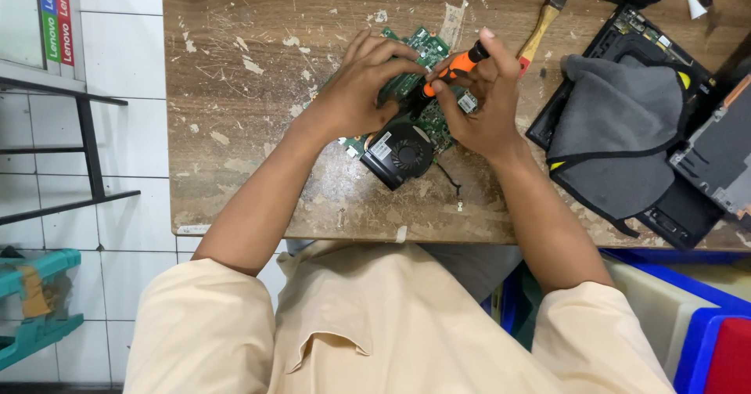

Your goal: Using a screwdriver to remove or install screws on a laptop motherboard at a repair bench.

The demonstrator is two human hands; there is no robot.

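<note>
Top-down look now: person's in a pale cream short-sleeve shirt, loose fit, fabric soft w/ light creases across the chest. Sleeves wide, ending approx. at the elbow, so both forearms are bare. Open collar w/ a folded placket flap at the front. Left hand (356,89) and right hand (481,97) both bare: no gloves, no watch, no rings or wrist straps seen.
</note>
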